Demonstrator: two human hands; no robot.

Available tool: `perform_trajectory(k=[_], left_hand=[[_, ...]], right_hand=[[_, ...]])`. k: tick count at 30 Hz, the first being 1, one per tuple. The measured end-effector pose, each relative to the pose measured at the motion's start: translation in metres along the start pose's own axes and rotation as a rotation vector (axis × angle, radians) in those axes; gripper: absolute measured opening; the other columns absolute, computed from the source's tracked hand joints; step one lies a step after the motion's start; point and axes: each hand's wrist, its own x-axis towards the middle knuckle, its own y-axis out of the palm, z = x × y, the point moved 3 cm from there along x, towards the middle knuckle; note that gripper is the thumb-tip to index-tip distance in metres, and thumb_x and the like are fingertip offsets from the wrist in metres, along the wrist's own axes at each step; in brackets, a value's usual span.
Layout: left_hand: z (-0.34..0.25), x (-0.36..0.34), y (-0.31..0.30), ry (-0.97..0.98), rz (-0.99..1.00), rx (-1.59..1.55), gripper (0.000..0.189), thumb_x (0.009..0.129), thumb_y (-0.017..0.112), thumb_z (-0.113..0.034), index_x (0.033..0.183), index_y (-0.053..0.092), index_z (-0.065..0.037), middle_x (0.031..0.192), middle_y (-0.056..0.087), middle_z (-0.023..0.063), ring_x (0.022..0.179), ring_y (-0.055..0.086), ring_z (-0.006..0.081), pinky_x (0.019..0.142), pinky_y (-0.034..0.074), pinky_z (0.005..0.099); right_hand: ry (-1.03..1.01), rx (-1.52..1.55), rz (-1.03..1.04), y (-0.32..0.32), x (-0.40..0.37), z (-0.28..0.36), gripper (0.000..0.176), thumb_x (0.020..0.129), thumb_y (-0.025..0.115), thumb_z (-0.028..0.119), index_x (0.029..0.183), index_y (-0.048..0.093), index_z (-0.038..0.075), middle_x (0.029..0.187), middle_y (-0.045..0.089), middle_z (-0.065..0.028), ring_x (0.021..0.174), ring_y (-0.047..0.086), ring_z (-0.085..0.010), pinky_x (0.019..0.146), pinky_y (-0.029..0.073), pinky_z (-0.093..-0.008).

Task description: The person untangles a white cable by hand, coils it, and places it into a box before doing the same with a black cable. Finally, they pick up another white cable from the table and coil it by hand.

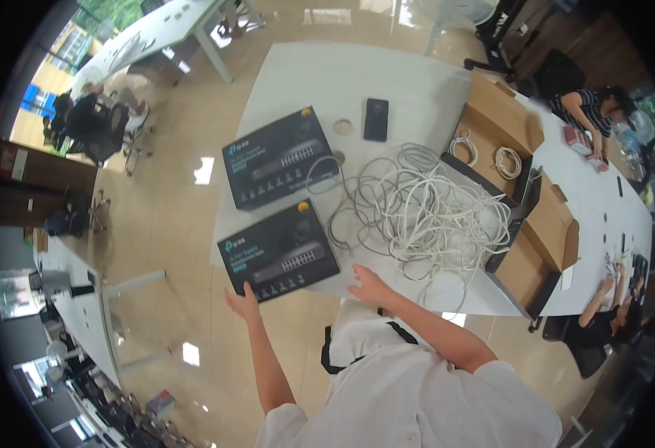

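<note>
A black switch box (279,250) with a picture of a network switch on its lid lies at the table's near left corner. My left hand (244,305) is at its near edge, thumb over the lid's rim and fingers spread. To the right of that box, at the table's front edge, my right hand (369,287) is empty with its fingers apart. A second, similar black box (279,158) lies just behind the first. Right of both boxes spreads a tangled heap of white and grey network cables (432,216).
Two opened cardboard boxes (532,261) stand at the right, the farther one with coiled cables (507,162) inside. A black phone (376,120) lies toward the back of the white table (312,67). People (582,112) sit along the right side; other desks (148,33) stand beyond.
</note>
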Motion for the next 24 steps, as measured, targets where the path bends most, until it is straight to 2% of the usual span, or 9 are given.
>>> perform_trajectory(k=[3,5,7,10,11,12,14,16,24], left_hand=[[0.026,0.024,0.015,-0.410,0.256,-0.447,0.083,0.083,0.065,-0.043,0.137,0.030,0.009,0.137,0.040,0.0238,0.127,0.040,0.0333,0.104,0.033,0.0402],[0.067,0.049,0.037,-0.366,0.590,-0.742,0.075,0.086,0.062,-0.044,0.134,0.037,0.009,0.133,0.046,0.0189,0.122,0.046,0.0269,0.101,0.038,0.0344],[0.056,0.042,0.029,-0.427,0.724,-0.887,0.075,0.087,0.061,-0.046,0.131,0.039,0.010,0.130,0.050,0.0151,0.117,0.050,0.0251,0.098,0.042,0.0328],[0.086,0.043,0.035,-0.588,0.984,-0.959,0.073,0.083,0.061,-0.057,0.133,0.043,-0.007,0.127,0.053,0.0064,0.108,0.054,0.0235,0.085,0.048,0.0353],[0.072,0.028,0.015,-0.666,0.936,-0.775,0.079,0.077,0.061,-0.066,0.130,0.046,-0.009,0.123,0.055,0.0045,0.099,0.057,0.0233,0.075,0.049,0.0350],[0.082,0.032,0.031,-0.663,1.008,-0.955,0.076,0.076,0.060,-0.067,0.119,0.051,-0.005,0.102,0.058,0.0062,0.083,0.054,0.0241,0.068,0.049,0.0361],[0.022,-0.009,-0.017,-0.527,0.841,-0.938,0.080,0.069,0.064,-0.071,0.117,0.052,-0.008,0.105,0.058,0.0069,0.089,0.055,0.0244,0.071,0.049,0.0372],[0.110,0.059,0.062,-0.810,0.897,-0.859,0.063,0.080,0.051,-0.069,0.101,0.053,-0.009,0.069,0.054,0.0147,0.062,0.050,0.0214,0.064,0.055,0.0512],[0.050,-0.019,0.072,-0.867,1.059,-0.593,0.069,0.073,0.058,-0.070,0.107,0.053,-0.010,0.084,0.056,0.0118,0.075,0.052,0.0231,0.068,0.052,0.0463]], right_hand=[[0.202,-0.075,-0.149,0.057,0.049,-0.057,0.071,0.072,0.072,0.021,0.132,0.040,0.002,0.124,0.049,-0.0225,0.106,0.056,-0.0290,0.088,0.047,-0.0372],[0.199,-0.074,-0.089,0.074,0.062,-0.060,0.071,0.068,0.074,0.024,0.128,0.042,0.002,0.121,0.050,-0.0228,0.103,0.057,-0.0306,0.084,0.048,-0.0386],[0.189,-0.084,-0.139,0.073,0.064,-0.056,0.070,0.064,0.074,0.027,0.123,0.045,0.002,0.115,0.054,-0.0232,0.098,0.058,-0.0318,0.080,0.048,-0.0395],[-0.034,-0.113,-0.230,0.091,0.087,-0.099,0.069,0.061,0.074,0.029,0.120,0.048,0.003,0.104,0.058,-0.0228,0.095,0.057,-0.0319,0.079,0.048,-0.0401],[-0.051,-0.133,-0.233,0.098,0.088,-0.105,0.070,0.061,0.075,0.030,0.120,0.049,0.003,0.105,0.057,-0.0231,0.097,0.056,-0.0317,0.082,0.047,-0.0401],[-0.067,-0.154,-0.228,0.094,0.094,-0.105,0.071,0.061,0.075,0.030,0.121,0.049,0.003,0.107,0.057,-0.0234,0.100,0.056,-0.0316,0.084,0.047,-0.0402],[-0.050,0.091,-0.043,0.068,0.066,-0.066,0.072,0.063,0.075,0.032,0.124,0.048,0.003,0.116,0.055,-0.0227,0.110,0.052,-0.0308,0.090,0.043,-0.0397],[-0.171,0.178,-0.091,0.082,0.084,-0.095,0.071,0.064,0.076,0.038,0.122,0.052,0.004,0.107,0.061,-0.0169,0.101,0.058,-0.0285,0.086,0.046,-0.0366],[0.132,0.400,0.027,0.096,0.049,-0.122,0.086,0.069,0.072,0.029,0.140,0.033,0.000,0.125,0.053,-0.0192,0.109,0.055,-0.0274,0.088,0.047,-0.0368]])
